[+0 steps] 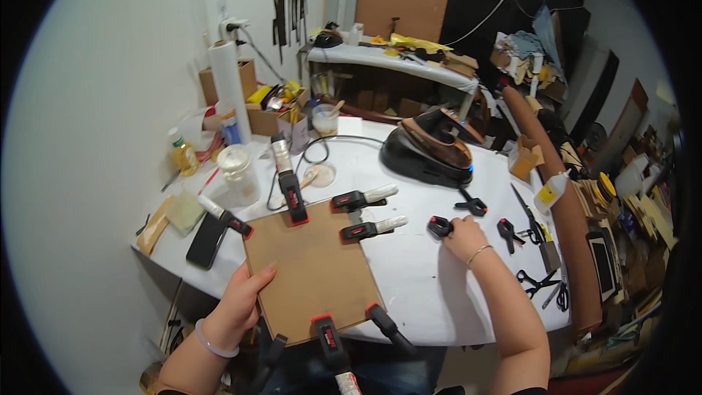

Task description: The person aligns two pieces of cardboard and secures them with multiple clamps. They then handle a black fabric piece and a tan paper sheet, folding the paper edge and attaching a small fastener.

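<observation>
Ideally, we support the brown board (311,271) firmly from its left side, level and flat, so that none of the 7 clamps gripping its edges twists or drags. It sits at the near edge of the white table (409,278), with 3 clamps along its near side, so a light but steady hold seems best — too much push could tilt it. For the small black clamp (439,227), we would do well to grip the handles squarely, well clear of the red-tipped jaws.

Our 2 hands are apart. The left hand (243,296) pinches the board's left edge, thumb on top, fingers hidden beneath. The right hand (466,238) reaches forward, palm down, elbow bent outward, fingers closed about the small black clamp — how hard they squeeze, we cannot tell.
</observation>
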